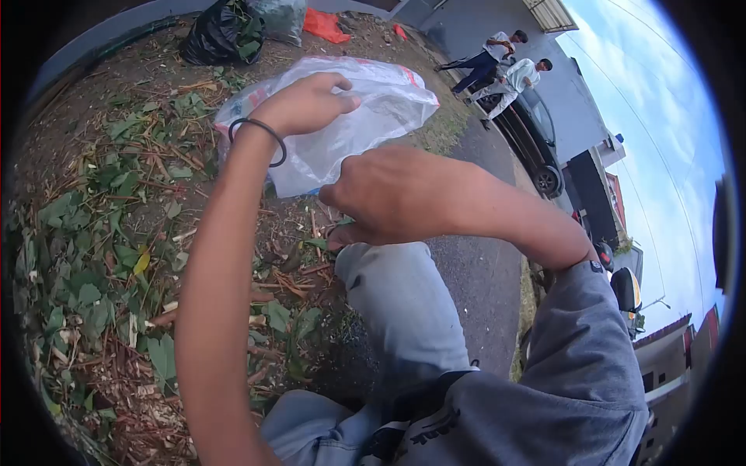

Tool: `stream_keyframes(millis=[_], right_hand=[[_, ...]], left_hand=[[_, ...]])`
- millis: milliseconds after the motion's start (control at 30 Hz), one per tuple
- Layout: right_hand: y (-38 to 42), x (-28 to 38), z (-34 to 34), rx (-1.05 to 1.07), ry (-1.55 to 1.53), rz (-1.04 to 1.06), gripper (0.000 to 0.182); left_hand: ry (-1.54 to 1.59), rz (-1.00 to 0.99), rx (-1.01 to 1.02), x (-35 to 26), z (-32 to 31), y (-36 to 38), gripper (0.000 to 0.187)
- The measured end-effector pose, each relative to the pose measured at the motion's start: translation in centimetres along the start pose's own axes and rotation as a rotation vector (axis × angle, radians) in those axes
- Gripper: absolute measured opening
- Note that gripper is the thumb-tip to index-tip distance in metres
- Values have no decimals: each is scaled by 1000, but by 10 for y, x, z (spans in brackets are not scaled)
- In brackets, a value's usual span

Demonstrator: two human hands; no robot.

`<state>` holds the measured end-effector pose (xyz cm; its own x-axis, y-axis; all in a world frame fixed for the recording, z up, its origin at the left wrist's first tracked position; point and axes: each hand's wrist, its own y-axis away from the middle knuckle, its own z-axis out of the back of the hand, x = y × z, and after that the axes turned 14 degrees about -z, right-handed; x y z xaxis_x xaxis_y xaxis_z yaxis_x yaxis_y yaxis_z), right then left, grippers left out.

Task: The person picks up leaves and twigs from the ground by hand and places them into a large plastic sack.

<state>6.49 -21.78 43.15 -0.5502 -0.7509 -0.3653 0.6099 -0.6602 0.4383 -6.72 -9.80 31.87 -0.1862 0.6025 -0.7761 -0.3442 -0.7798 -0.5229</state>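
Note:
A large translucent white plastic sack (381, 116) with red and blue printing lies spread in front of me on the littered ground. My left hand (307, 101), a black band round its wrist, is over the sack with thumb and index finger apart; its other fingers are mostly hidden. Close to my knee, my right hand (396, 194) is curled with the knuckles toward me. Its fingers meet the near edge of the sack and look closed on it, though my hand hides the grip itself.
Cut leaves (89, 303), twigs and wood chips cover the ground at left. A black garbage bag (214, 43) of leaves, a pale filled bag (281, 19) and an orange plastic bag (326, 26) lie beyond. Two people (513, 81) are near a dark car (532, 132).

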Motion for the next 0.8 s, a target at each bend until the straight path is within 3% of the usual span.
stream_keyframes(millis=[133, 167, 200, 233, 300, 333, 400, 433, 467, 533, 600, 633, 700, 733, 800], right_hand=[[-14, 64, -28, 181, 25, 207, 37], [-26, 80, -39, 173, -5, 256, 37], [-37, 95, -51, 281, 27, 275, 38], [-45, 106, -63, 387, 72, 270, 38], [-76, 128, -94, 445, 250, 387, 40], [-92, 139, -107, 446, 343, 438, 40], [-155, 157, -166, 394, 194, 470, 35], [-175, 173, -182, 389, 159, 355, 35], [-194, 181, -208, 342, 26, 277, 34], [-193, 176, -230, 357, -28, 183, 36], [-201, 166, -270, 136, -280, 169, 29], [-208, 154, -288, 149, -278, 172, 29], [-217, 135, -327, -224, -959, -37, 22], [-213, 120, -335, -430, -1087, -130, 19], [-209, 84, -358, -604, -1019, -385, 26]], left_hand=[[-132, 58, 32, -10, 7, 22, 58], [-257, -504, -34, 36, 6, -1, 29], [-55, -178, 153, 16, 17, 6, 32], [-66, -174, 157, 4, 16, 25, 32], [64, -84, -54, -22, 25, 47, 58], [109, -49, -115, -35, 23, 58, 53], [203, 13, -243, -59, 18, 73, 42], [225, -23, -281, -56, 12, 84, 41], [187, 54, -187, -54, 17, 95, 40], [133, 94, -314, -37, 17, 117, 34], [55, 193, -455, 4, 27, 148, 31], [22, 268, -531, 31, 28, 166, 29], [-53, 402, -623, 79, 32, 205, 26], [-83, 424, -586, 119, 38, 236, 25], [-94, 452, -508, 174, 26, 283, 25]])
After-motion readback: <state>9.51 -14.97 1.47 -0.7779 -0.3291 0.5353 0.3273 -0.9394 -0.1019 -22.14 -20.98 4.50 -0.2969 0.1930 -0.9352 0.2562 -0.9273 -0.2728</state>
